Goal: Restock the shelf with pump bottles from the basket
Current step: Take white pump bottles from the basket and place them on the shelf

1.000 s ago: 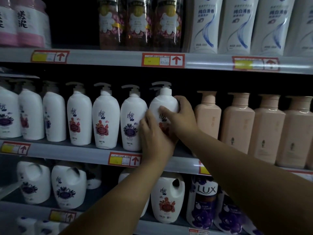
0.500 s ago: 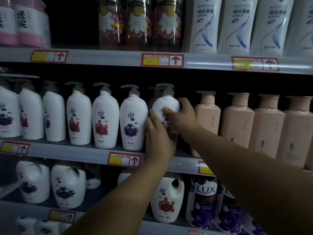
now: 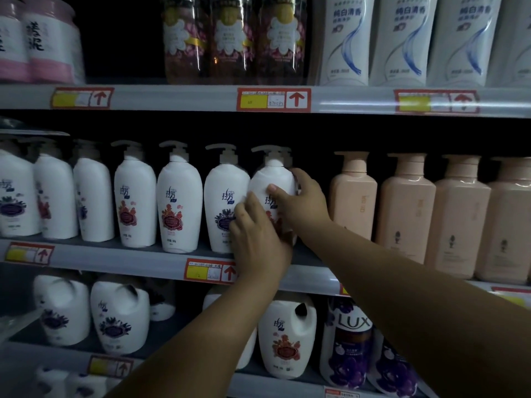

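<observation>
A white pump bottle (image 3: pixel 273 176) with a red flower label stands on the middle shelf (image 3: pixel 115 261), at the right end of a row of white pump bottles (image 3: pixel 179 202). My right hand (image 3: pixel 301 202) grips its right side, thumb across the front. My left hand (image 3: pixel 258 234) wraps the lower front and left side of the same bottle, hiding most of the label. The basket is out of view.
Pink square pump bottles (image 3: pixel 405 208) stand right of the held bottle. Above is a shelf with white tubes (image 3: pixel 347 38) and clear jars (image 3: pixel 232 38). Below stand white refill jugs (image 3: pixel 287 337) and purple LUX pouches (image 3: pixel 349 343). Price tags line the shelf edges.
The held bottle has gone further back onto the shelf, in line with its row, and its pump head has turned to point left. Both hands followed it inward.
</observation>
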{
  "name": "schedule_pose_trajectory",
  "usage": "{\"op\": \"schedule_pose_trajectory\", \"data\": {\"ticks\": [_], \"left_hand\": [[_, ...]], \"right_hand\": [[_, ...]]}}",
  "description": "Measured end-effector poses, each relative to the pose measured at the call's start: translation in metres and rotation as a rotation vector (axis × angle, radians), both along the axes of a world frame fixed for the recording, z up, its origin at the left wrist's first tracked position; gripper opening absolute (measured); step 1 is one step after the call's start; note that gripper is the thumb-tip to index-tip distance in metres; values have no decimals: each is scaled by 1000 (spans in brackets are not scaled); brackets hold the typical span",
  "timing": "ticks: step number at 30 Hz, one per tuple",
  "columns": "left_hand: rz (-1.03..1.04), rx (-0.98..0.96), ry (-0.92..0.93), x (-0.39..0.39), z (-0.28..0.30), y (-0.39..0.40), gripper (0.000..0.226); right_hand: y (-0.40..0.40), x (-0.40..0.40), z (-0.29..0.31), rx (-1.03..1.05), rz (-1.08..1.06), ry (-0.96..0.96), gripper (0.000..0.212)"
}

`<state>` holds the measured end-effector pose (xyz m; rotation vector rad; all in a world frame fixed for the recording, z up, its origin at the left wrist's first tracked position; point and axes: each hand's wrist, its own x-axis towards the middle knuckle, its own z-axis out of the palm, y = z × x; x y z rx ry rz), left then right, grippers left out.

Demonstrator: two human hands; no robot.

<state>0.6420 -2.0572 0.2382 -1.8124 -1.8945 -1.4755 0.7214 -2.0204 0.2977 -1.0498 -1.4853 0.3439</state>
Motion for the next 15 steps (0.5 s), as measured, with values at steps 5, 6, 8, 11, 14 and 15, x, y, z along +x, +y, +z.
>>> {"op": "schedule_pose_trajectory", "data": {"ticks": [5, 6, 8, 11, 14, 15], "left_hand": [[-54, -32, -35, -1, -8, -4, 106], [-69, -37, -42, -1, -10, -5, 106], [-87, -40, -47, -2, -12, -5, 105], [-91, -43, -29, -4, -16, -6, 104], [-119, -53, -23, -7, -17, -8, 103], [-134, -59, -28, -9, -17, -9, 102]], "right_hand": [[-8, -1, -5, -90, 5, 81, 52], [-9, -1, -4, -92, -5, 78, 51], [-10, -1, -3, -91, -26, 62, 49], [-11, -2, -1, -97, -50, 41, 48], [-12, -2, -3, -83, -60, 36, 48], [-12, -2, -3, -78, -61, 37, 48]]}}
